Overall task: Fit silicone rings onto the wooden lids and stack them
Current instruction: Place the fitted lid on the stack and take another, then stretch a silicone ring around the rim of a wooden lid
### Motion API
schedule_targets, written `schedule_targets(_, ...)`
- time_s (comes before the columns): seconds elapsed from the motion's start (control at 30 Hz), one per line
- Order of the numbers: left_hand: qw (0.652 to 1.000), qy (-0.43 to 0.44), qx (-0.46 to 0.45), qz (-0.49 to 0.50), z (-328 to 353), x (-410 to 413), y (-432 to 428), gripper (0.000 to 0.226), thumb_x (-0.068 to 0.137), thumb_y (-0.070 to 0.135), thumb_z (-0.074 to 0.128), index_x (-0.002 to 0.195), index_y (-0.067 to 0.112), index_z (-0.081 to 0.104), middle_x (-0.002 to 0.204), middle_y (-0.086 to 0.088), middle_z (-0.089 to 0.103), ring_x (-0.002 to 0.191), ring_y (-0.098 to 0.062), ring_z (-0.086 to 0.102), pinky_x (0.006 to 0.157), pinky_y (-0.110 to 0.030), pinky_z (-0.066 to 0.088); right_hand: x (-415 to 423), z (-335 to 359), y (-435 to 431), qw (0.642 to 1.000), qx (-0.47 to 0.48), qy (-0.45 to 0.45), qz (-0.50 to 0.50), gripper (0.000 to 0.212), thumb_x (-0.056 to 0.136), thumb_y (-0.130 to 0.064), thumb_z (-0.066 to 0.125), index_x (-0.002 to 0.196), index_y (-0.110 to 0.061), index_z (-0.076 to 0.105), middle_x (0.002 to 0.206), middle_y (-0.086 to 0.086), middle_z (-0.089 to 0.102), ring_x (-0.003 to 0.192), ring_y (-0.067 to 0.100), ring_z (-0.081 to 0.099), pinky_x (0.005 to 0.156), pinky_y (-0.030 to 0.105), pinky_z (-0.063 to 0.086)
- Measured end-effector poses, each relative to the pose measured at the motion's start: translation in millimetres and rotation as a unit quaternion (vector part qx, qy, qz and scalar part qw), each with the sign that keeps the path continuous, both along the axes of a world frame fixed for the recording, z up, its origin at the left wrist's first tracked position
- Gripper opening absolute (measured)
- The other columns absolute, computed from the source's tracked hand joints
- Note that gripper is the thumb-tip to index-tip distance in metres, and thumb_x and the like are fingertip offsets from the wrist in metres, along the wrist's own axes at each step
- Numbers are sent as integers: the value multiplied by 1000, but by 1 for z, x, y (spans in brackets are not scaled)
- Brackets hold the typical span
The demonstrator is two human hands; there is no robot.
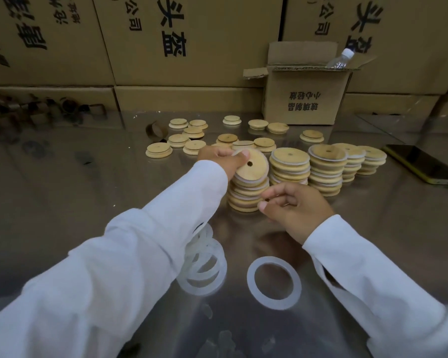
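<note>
The counter (62, 182) is carrying lid stacks. The left hand (219, 159) is gripping the top lid (254, 167) of the nearest stack (243, 196). The right hand (295, 206) is curling at the stack's 5 o'clock; its hold cannot be determined. Rings (204, 267) are lying at 6 o'clock.

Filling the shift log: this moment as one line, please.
left hand: grips ringed lid, tilted atop nearest stack | right hand: at stack's side | loose rings: on table
</note>
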State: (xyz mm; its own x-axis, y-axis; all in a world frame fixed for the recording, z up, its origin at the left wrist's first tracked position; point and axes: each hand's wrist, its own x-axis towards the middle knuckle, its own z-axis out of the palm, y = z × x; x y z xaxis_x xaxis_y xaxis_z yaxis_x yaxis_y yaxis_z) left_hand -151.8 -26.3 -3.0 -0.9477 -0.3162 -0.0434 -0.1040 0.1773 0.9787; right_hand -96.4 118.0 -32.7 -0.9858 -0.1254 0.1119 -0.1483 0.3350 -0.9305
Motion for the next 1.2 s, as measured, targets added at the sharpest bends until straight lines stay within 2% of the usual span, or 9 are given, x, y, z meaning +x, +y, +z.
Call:
schedule_targets(0.1, 999, -46, -20, 2, -3, -10, 1, 32, 79, 36, 69, 100, 15, 61, 86, 2, 54, 75, -15, 48, 67, -27, 36, 1, 0, -1, 1000, 3, 5, 11, 14, 78, -14, 69, 76, -25, 61, 68, -2, 63, 74, 20, 63, 82, 38, 52)
schedule_targets(0.23, 997, -59, -46, -29, -14, -18, -1, 25, 75, 38, 72, 77, 20, 55, 78, 4, 53, 79, -16, 50, 76, -28, 36, 5, 2, -4, 999, -9, 8, 38, 15, 78, -12, 69, 78, -24, 61, 71, 3, 64, 79, 28, 65, 83, 42, 53)
schedule_targets(0.33, 998, -30, -48, -13, -18, -33, -13, 34, 76, 41, 71, 96, 20, 52, 91, 4, 52, 88, -18, 48, 78, -29, 34, 6, 5, -4, 998, -17, 17, 58, 13, 78, -12, 69, 81, -22, 62, 71, 3, 64, 75, 25, 65, 82, 40, 53)
schedule_targets(0.47, 991, 0, -106, 76, -15, -65, -58, 47, 79, 41, 68, 117, 16, 53, 105, -2, 50, 100, -25, 49, 82, -28, 31, 5, 4, -4, 997, -20, 19, 69, 13, 76, -12, 69, 82, -22, 62, 71, 2, 63, 72, 21, 63, 78, 38, 53)
schedule_targets(0.6, 972, -7, -191, 135, -21, -97, -118, 54, 78, 28, 71, 124, 10, 51, 129, -12, 50, 116, -31, 49, 92, -30, 36, 5, -4, -8, 997, -9, 10, 74, 14, 77, -11, 69, 81, -23, 63, 68, -4, 62, 70, 17, 62, 71, 32, 52)
schedule_targets(0.73, 951, -53, -284, 109, -30, -112, -156, 60, 79, 29, 70, 133, 18, 46, 141, -11, 41, 126, -33, 42, 104, -37, 34, 4, -11, -13, 996, 0, -2, 91, 17, 77, -8, 68, 78, -24, 62, 65, -5, 60, 60, 8, 53, 64, 23, 47)
schedule_targets(0.87, 963, -43, -254, 78, -42, -123, -163, 51, 82, 21, 67, 130, 12, 51, 132, -10, 51, 118, -30, 48, 90, -25, 32, 1, -11, -14, 995, 0, -5, 102, 17, 76, -8, 69, 78, -24, 62, 64, -5, 59, 59, 9, 54, 61, 19, 46)
schedule_targets(1.07, 936, -69, -335, 83, -37, -115, -163, 45, 79, 27, 69, 118, 10, 54, 119, -12, 58, 102, -29, 53, 87, -33, 41, 1, -10, -13, 996, -5, 8, 93, 15, 76, -8, 69, 79, -22, 63, 62, -3, 62, 60, 16, 57, 65, 30, 50)
schedule_targets(1.2, 952, 51, -298, 45, -11, -81, -141, 44, 75, 25, 75, 113, 15, 54, 114, -4, 57, 103, -24, 54, 93, -36, 44, 1, -8, -11, 996, 1, 17, 82, 14, 77, -10, 68, 79, -23, 64, 65, -4, 63, 64, 18, 60, 71, 36, 52)
